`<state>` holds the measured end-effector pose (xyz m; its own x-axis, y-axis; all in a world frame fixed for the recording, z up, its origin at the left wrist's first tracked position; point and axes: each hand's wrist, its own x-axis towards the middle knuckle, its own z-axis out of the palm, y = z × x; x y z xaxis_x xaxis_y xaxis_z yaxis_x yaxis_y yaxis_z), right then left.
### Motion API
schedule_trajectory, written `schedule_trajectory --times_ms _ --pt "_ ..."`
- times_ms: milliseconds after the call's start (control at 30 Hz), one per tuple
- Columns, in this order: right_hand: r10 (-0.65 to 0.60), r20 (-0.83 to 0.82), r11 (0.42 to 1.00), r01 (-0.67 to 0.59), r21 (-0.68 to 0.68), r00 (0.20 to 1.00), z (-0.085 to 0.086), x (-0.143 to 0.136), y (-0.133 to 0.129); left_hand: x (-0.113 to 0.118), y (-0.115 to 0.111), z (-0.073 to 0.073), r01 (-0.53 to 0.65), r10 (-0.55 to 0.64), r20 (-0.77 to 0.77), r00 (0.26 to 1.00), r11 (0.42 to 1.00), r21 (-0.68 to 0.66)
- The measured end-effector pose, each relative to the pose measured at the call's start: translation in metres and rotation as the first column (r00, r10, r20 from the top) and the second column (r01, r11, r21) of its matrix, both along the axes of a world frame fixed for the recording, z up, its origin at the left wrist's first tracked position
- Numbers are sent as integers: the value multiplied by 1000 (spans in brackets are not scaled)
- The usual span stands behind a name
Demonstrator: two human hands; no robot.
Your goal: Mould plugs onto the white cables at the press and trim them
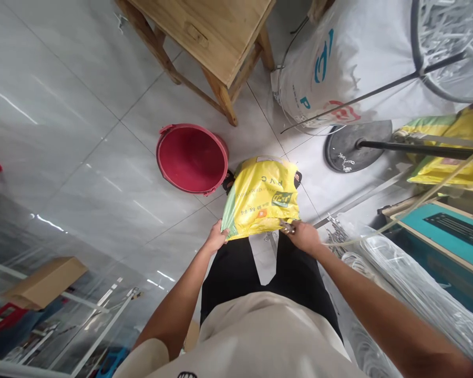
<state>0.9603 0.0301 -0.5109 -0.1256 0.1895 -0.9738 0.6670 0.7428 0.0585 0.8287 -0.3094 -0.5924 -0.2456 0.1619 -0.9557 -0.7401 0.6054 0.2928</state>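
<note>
A yellow and green plastic bag (pixel 266 191) printed "PVC" is in front of my legs, its lettering upside down to me. At the bag's near left corner, my left hand (pixel 217 236) is closed on the plastic. My right hand (pixel 302 236) is closed at the near right corner, with a small metal tool (pixel 287 227) sticking out of it against the bag's edge. The tool's exact kind is too small to make out, and its rear part is hidden in the hand. A red bucket (pixel 193 157) stands on the floor just left of the bag and looks empty inside.
Ahead is a wooden stool (pixel 205 31). A large white printed sack (pixel 331 68) and a round black base (pixel 357 147) with a pole stand at the right. Yellow bags (pixel 453 168), a teal-topped box (pixel 445 231) and plastic-wrapped bundles (pixel 410 278) line the right side. A cardboard box (pixel 45 283) sits lower left.
</note>
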Motion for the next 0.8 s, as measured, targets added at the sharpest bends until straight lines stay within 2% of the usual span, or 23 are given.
schedule_trajectory --times_ms 100,200,300,367,467,533,600,633,700,733,767,800 --pt "-27 37 1000 27 6 999 -3 -6 2 -2 -1 1 -17 17 1 1000 1000 20" --pt "-82 143 990 64 129 986 -1 4 38 -5 -2 2 -25 25 10 1000 999 40" --pt "-136 149 980 111 165 979 13 20 69 -7 -3 2 -37 36 20 999 998 50" --pt "-169 47 974 160 158 984 29 21 77 -7 -3 2 -46 45 17 999 998 47" --pt "-209 -288 941 273 202 935 58 -6 84 -7 -2 4 -54 54 5 999 998 37" --pt "-195 -560 905 367 213 805 83 -44 94 -8 0 6 -59 59 -6 998 998 38" --pt "-146 -770 875 444 192 621 112 -92 111 -8 2 7 -64 65 -22 998 997 43" --pt "-126 -864 855 496 155 488 128 -117 122 -8 3 8 -68 69 -31 997 997 43" --pt "-67 -989 786 618 29 133 161 -165 151 -8 5 8 -76 77 -45 996 996 38" --pt "-15 -999 740 672 -37 -39 177 -185 168 -8 5 9 -78 80 -49 996 996 35" --pt "46 -986 692 717 -84 -160 191 -201 186 -8 6 9 -79 81 -51 995 996 34" --pt "101 -972 648 756 -99 -214 202 -214 204 -7 7 9 -79 80 -52 995 996 32"
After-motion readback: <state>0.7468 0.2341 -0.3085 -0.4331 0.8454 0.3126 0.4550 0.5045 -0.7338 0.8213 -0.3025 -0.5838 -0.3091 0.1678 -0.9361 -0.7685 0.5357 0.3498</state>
